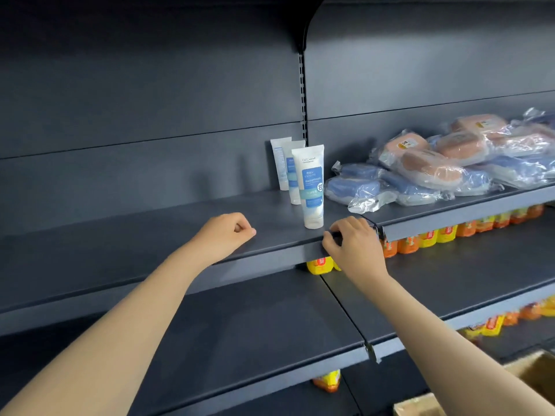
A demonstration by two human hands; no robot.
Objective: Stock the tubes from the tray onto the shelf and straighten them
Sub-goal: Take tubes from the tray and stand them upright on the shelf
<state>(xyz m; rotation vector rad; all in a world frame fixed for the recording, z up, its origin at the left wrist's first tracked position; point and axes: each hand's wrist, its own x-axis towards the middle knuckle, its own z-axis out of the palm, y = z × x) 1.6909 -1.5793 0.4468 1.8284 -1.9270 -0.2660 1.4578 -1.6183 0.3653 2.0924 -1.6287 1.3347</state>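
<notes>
Dark grey metal makes up the shelf [150, 235], which crosses the middle of the frame from lower left to upper right, with more grey boards of the same unit below it.

Two bare forearms reach up from the bottom corners. The left hand [225, 234], left of centre, rests on the board's front edge in a loose fist, fingers curled under and holding nothing. The right hand [356, 244], just right of centre, grips the front lip of the shelf, with its fingers curled over the top and the thumb against the front face.

Clear-wrapped packs [435, 163], blue and salmon pink, lie heaped on the shelf's right part.

Three tubes stand at centre frame between the hands and a little behind them, in a file running back and to the left. All are upright on their caps, long axis vertical, crimped end up. The front tube [309, 184] is white with a blue label panel. A script line near its top seems to read "Oil Control"; the smaller print is too fine to read. The middle tube [292, 175] and back tube [278, 163] are partly hidden, and the back one shows small print.

Orange and yellow packets [444, 234] line the board beneath.
</notes>
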